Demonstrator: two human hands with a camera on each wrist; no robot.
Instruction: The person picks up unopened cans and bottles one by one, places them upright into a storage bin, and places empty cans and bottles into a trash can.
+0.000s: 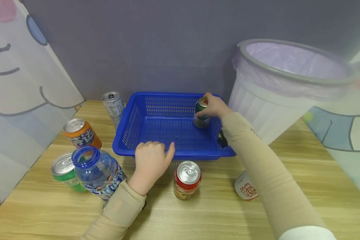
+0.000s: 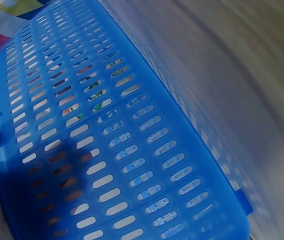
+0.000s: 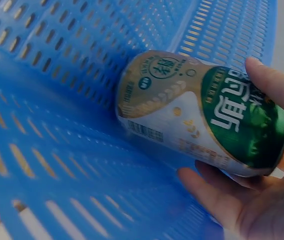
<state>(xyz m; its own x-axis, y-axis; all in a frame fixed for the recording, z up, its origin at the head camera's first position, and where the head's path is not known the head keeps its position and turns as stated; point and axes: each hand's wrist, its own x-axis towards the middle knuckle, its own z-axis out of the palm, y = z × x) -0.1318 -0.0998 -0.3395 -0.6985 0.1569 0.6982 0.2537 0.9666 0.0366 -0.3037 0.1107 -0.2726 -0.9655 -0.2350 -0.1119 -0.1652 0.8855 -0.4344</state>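
Observation:
In the head view, a blue plastic basket (image 1: pixel 174 133) stands at the middle of the table. My left hand (image 1: pixel 151 156) grips its near rim, thumb upward; the fingertips are hidden. The left wrist view shows slotted blue basket wall (image 2: pixel 117 135) and part of that hand at the left edge. Inside the basket's far right corner, my right hand (image 1: pixel 216 106) holds a green and white drink can (image 1: pixel 201 111). The right wrist view has this can (image 3: pixel 202 115) between thumb and fingers, its base close to the slotted wall.
Left of the basket stand a white patterned can (image 1: pixel 113 108), an orange can (image 1: pixel 82 133), a green can (image 1: pixel 66 170) and a clear blue bottle (image 1: pixel 99 173). A red can (image 1: pixel 187 180) stands in front, a white can (image 1: pixel 246 188) front right. A lined bin (image 1: pixel 258 100) stands right.

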